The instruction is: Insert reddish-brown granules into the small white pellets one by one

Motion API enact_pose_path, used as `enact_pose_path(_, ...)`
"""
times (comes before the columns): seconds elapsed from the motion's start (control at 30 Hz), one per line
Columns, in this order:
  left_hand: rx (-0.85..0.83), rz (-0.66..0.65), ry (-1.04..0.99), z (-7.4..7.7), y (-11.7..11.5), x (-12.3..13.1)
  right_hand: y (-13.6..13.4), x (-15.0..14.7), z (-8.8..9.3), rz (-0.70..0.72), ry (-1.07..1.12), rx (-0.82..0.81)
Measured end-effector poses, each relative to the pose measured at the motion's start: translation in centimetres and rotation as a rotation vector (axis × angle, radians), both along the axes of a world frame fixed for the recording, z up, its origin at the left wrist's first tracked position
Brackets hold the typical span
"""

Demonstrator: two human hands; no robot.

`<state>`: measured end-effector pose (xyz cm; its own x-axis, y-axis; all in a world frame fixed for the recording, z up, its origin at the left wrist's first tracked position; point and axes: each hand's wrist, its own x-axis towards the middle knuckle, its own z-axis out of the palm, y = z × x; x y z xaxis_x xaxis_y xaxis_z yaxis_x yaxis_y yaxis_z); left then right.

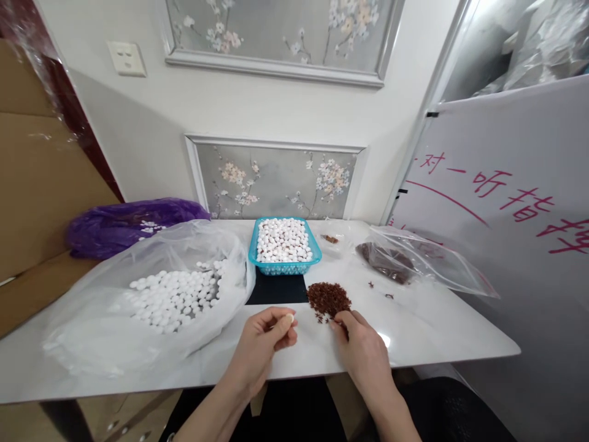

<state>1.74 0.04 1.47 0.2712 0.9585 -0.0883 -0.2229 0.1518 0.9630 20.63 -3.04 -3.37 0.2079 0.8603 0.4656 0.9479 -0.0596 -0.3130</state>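
Note:
Between thumb and forefinger of my left hand (269,337) a small white ball (291,318) is pinched, mostly covered by the fingers. My right hand (363,350) is closed, fingertips down at the near edge of a heap of small reddish-brown star-shaped pieces (327,298). What those fingertips hold, if anything, is hidden. Behind the hands stands a blue plastic basket (285,268) filled with white balls (283,239), some with brownish spots. To the left, an open clear plastic bag (105,319) holds many loose white balls (172,301).
A zip bag of brown pieces (389,261) lies at the right, with a smaller clear bag (334,239) beside the basket. A black mat (278,290) lies before the basket. At the left are a purple bag (133,224) and a cardboard box (41,184). A whiteboard (506,202) borders the right.

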Motion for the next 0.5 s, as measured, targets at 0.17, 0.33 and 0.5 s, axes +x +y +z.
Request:
enact_pose_path(0.17,0.357,0.158,0.305,2.7,6.2,2.6,-0.2,0.2,-0.7,0.001,-0.001,-0.023)
enact_pose_path(0.33,0.525,0.303,0.547,5.5,11.3,3.0,-0.3,1.2,-1.8,0.027,0.035,-0.007)
enact_pose_path(0.5,0.623,0.260,0.788,6.8,9.2,-2.7,-0.5,1.6,-2.0,0.084,0.173,0.072)
